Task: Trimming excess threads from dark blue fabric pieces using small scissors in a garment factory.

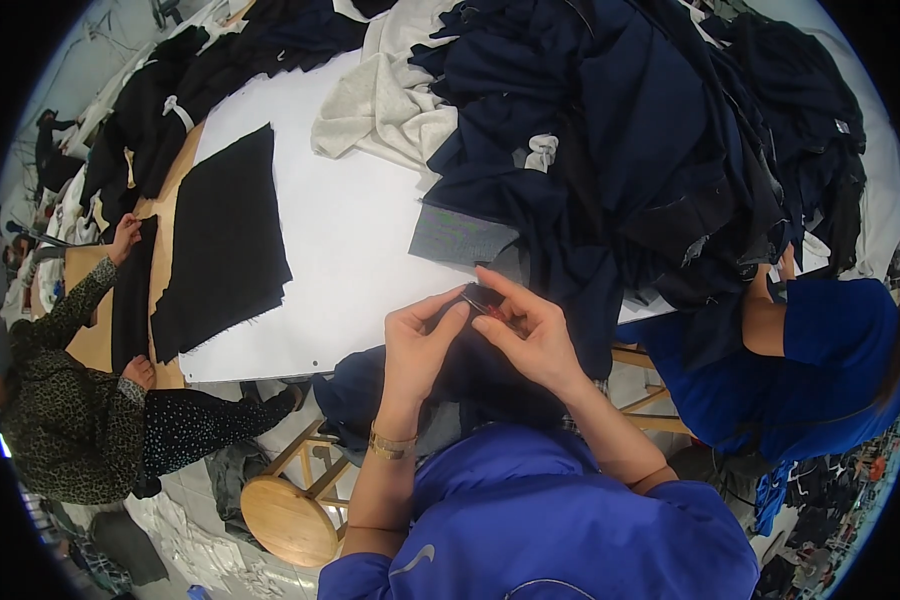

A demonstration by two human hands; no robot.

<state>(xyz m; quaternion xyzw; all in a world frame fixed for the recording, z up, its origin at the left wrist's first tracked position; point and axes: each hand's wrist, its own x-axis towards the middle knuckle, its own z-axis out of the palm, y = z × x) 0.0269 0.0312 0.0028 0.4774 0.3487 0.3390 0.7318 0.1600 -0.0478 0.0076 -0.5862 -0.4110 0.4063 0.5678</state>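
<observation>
In front of my chest, the two hands meet over a dark navy garment (pixel 370 385) whose cloth spreads across my lap and the table's front edge. My left hand (pixel 420 335) pinches a dark edge of it between thumb and fingers. In my right hand (pixel 530 335) are what look like small thread snips (pixel 494 313), with a red part and a thin metal tip pointing at the pinched cloth. The fingers hide much of the tool. Just beyond the fingertips lies a grey panel (pixel 460 236), beside more navy cloth.
A large heap of navy garments (pixel 660 120) covers the table's right side. Light grey cloth (pixel 385 105) and a flat black panel (pixel 225 240) lie on the white tabletop (pixel 340 230). One person works at left, another at right. A wooden stool (pixel 290 520) stands at lower left.
</observation>
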